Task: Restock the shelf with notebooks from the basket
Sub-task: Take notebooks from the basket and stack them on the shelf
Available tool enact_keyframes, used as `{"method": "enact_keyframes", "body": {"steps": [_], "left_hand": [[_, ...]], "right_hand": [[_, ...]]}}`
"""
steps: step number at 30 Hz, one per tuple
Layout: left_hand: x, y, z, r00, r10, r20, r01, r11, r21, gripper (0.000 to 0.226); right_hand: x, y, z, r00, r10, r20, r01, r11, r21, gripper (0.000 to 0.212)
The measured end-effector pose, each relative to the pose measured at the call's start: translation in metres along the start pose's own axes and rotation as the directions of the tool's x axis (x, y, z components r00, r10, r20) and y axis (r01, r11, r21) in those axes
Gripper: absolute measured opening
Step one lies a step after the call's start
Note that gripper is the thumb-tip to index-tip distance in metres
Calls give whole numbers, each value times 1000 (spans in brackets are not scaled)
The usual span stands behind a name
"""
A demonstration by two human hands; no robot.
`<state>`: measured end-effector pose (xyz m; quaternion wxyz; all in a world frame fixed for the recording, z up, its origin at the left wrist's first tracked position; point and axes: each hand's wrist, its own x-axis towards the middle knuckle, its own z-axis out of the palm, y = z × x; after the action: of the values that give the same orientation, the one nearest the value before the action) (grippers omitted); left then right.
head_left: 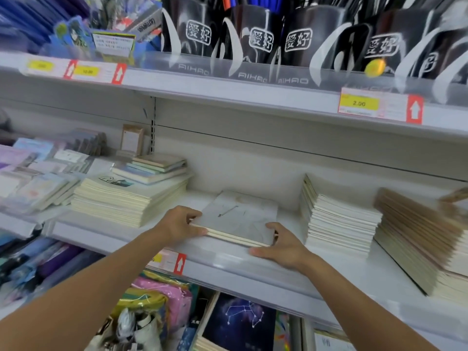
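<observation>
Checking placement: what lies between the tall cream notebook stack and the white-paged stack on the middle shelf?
Head view: a thin pile of grey marbled notebooks, gripped by the left hand and the right hand.

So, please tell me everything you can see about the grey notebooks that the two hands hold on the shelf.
The grey notebooks form a thin, flat pile with a pale grey, faintly marbled cover that looks like matte paper; the cream page edges face forward. The pile lies slightly turned on the white shelf, in the gap between the taller left stack and right stack, apart from both. The left hand grips its left edge; the right hand holds its near right corner.
</observation>
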<state>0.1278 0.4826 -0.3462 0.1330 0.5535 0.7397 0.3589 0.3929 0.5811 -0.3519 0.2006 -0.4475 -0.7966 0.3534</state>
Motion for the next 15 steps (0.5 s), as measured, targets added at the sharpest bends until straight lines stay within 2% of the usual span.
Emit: {"method": "enact_keyframes", "body": {"steps": [3, 5, 9, 12, 15], "left_hand": [[8, -2, 3, 1000, -18, 3, 18, 1000, -25, 64], [11, -2, 6, 999, -19, -30, 18, 999, -30, 61], [15, -8, 9, 999, -26, -40, 24, 998, -64, 56], [16, -13, 11, 1000, -6, -11, 4, 990, -142, 44], [15, -14, 13, 1000, 11, -19, -14, 982, -186, 43]], "right_hand": [[10, 0, 3, 996, -37, -84, 26, 991, -129, 100], [15, 0, 5, 992, -49, -117, 30, 988, -154, 95], [18, 5, 4, 997, -4, -83, 0, 999, -44, 103], [18, 11, 6, 993, 16, -113, -8, 997, 75, 86], [19, 13, 7, 993, -3, -120, 23, 985, 169, 85]]}}
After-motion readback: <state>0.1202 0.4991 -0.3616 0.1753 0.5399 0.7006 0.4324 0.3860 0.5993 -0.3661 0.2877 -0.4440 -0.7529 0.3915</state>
